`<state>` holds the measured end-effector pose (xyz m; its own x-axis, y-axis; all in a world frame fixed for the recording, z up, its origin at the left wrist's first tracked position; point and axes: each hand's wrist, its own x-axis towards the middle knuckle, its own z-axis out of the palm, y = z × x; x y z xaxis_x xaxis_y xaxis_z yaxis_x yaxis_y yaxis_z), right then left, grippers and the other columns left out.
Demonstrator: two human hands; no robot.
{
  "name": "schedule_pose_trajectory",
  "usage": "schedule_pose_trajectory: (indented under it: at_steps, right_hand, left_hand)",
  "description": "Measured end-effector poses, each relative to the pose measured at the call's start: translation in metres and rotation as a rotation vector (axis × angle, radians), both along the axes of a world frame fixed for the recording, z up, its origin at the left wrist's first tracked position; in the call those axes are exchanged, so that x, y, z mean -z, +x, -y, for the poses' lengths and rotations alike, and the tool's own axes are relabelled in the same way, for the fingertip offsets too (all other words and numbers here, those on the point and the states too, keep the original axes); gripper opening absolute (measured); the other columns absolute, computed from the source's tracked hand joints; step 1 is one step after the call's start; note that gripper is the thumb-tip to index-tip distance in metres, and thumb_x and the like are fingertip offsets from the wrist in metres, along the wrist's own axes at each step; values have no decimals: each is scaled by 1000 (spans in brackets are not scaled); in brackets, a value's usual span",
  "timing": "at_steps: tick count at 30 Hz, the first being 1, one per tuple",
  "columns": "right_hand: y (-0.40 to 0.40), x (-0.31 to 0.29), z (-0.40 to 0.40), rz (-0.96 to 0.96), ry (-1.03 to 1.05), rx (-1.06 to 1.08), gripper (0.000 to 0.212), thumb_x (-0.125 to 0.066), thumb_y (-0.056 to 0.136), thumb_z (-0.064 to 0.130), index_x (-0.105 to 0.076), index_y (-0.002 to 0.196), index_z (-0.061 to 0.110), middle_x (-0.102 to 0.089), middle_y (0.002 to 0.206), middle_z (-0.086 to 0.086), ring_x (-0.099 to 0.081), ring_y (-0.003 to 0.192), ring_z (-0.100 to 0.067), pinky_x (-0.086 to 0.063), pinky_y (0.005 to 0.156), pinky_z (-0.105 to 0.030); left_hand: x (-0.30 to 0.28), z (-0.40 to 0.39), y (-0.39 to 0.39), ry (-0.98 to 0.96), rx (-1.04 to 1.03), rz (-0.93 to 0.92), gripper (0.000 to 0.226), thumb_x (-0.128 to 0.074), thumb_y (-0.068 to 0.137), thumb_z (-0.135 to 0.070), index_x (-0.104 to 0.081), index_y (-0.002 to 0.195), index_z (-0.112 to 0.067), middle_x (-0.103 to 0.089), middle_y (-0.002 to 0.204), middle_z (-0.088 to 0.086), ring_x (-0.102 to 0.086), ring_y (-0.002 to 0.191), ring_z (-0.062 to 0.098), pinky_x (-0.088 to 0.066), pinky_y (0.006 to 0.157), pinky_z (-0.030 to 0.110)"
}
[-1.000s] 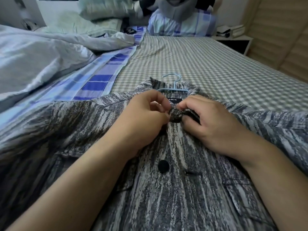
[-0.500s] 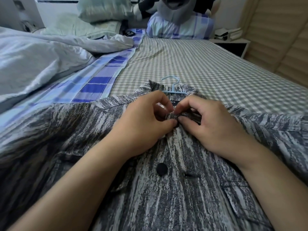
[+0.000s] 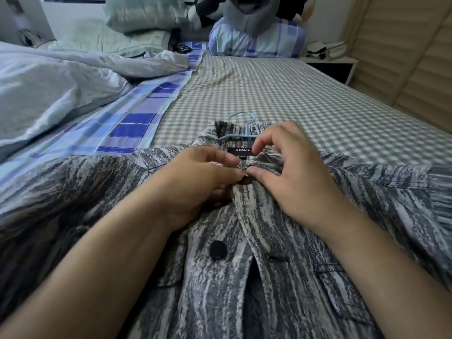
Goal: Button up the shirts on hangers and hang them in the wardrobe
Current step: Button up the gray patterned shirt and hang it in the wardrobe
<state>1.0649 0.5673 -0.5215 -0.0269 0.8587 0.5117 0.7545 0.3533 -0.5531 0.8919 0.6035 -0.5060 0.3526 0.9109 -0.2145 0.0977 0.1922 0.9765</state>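
Observation:
A grey streaked shirt (image 3: 244,289) lies front-up on the bed, on a light blue hanger (image 3: 241,126) whose hook pokes out past the collar. My left hand (image 3: 195,182) pinches the left placket at the top black button (image 3: 247,181). My right hand (image 3: 293,172) pinches the right placket edge by the collar, thumb just beside that button. A second black button (image 3: 217,249) lies undone lower down, with its buttonhole (image 3: 277,258) to the right. A black neck label (image 3: 241,150) shows inside the collar.
The bed has a grey checked sheet (image 3: 281,94). A crumpled pale duvet (image 3: 49,94) and a blue plaid strip (image 3: 137,118) lie on the left. Pillows and a plush toy (image 3: 254,23) sit at the head. A white nightstand (image 3: 330,64) stands at the far right by slatted doors.
The top button now shows through the placket between my thumbs. My right fingers have lifted and spread, and the collar label has come into sight.

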Motion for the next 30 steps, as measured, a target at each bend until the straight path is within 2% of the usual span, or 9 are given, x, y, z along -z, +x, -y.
schedule_pose_trajectory:
  at_steps: [4,6,10,14,16,19,22,26,30]
  right_hand:
    - [0,1,0,34,-38,-28,25,-76,87,14,-62,87,34,-49,105,17,-47,113,-5,-38,99,-19]
    - [3,1,2,35,-60,-60,30,-74,88,7,-69,84,37,-50,108,16,-47,117,-8,-41,103,-26]
    - [3,-7,10,126,-99,-89,6,-69,89,36,-75,89,35,-50,116,18,-42,122,-3,-36,103,-24]
    - [-1,-11,15,409,-65,-57,30,-61,84,55,-70,84,27,-46,123,14,-34,120,-4,-36,98,-27]
    - [-2,-13,15,421,-46,-38,31,-59,82,56,-69,82,26,-47,122,14,-36,120,-5,-36,98,-27]
    - [-3,-13,15,363,-12,-51,22,-68,82,47,-66,83,25,-49,116,14,-41,116,-7,-36,96,-23]
    - [-1,-7,11,294,-19,-86,18,-77,83,33,-62,84,23,-48,113,14,-42,114,-6,-33,96,-14]
    - [0,4,5,196,-84,-105,15,-77,86,25,-62,85,22,-48,114,17,-42,117,-6,-32,97,-13]
    - [-3,11,-1,172,-225,-87,13,-67,95,27,-57,87,25,-49,115,16,-39,118,-6,-32,98,-23]
  left_hand:
    - [2,-4,-4,-165,37,151,22,-64,89,8,-56,94,-12,-61,96,20,-58,79,27,-56,62,28]
    - [3,-4,-3,-165,25,123,23,-64,90,8,-54,93,-12,-61,96,23,-56,84,31,-54,71,37]
    - [3,-1,-2,133,5,-275,22,-76,75,-24,-59,88,-28,-72,93,16,-65,80,34,-53,82,49]
    - [0,6,4,262,16,-433,15,-65,73,-34,-56,85,-36,-75,93,11,-70,89,39,-57,86,60]
    - [2,4,1,206,-23,-284,16,-69,73,-26,-57,84,-30,-72,89,15,-67,80,41,-57,81,54]
    - [-1,4,2,-4,-47,47,23,-65,90,2,-53,89,-17,-55,83,20,-51,69,29,-42,65,39]
    - [2,3,3,33,-76,80,23,-66,92,3,-53,93,-16,-62,78,13,-52,56,21,-41,58,34]
    - [10,0,4,598,-133,-425,29,-79,82,-16,-54,87,-29,-67,85,-8,-63,71,15,-51,70,39]
    - [12,1,2,774,-45,-828,21,-73,87,-36,-56,82,-25,-62,80,-8,-61,82,18,-53,76,41]
